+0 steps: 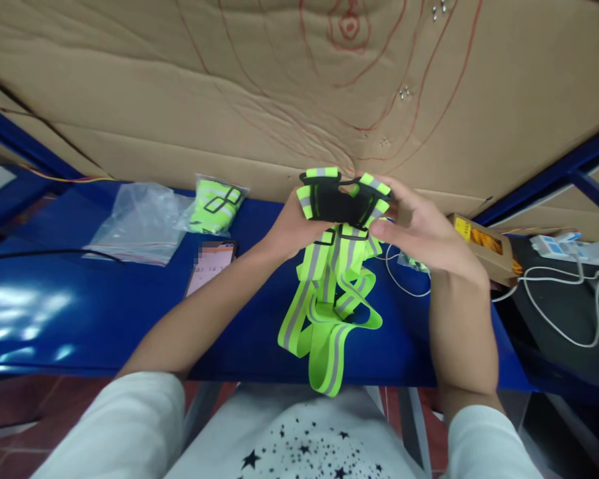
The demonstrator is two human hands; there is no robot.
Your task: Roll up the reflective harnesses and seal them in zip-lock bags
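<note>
Between my hands is a reflective safety harness [324, 332] of neon yellow-green straps with grey stripes. Its black connector piece [340, 203] is raised above the blue table. My left hand [302, 229] grips the left side of that piece, fingers mostly hidden behind it. On the right side, my right hand [409, 223] holds it with the thumb in front and the fingers behind. Black buckles sit just under the connector. From there the loose straps hang in loops onto the table, and one loop droops over the front edge.
A bagged, folded harness [217, 206] lies at the back left beside an empty clear plastic bag [140, 223]. A phone [212, 263] is by my left forearm. To the right are an open cardboard box [486, 249], white cables and a power strip [574, 247]. Cardboard [259, 86] stands behind the table.
</note>
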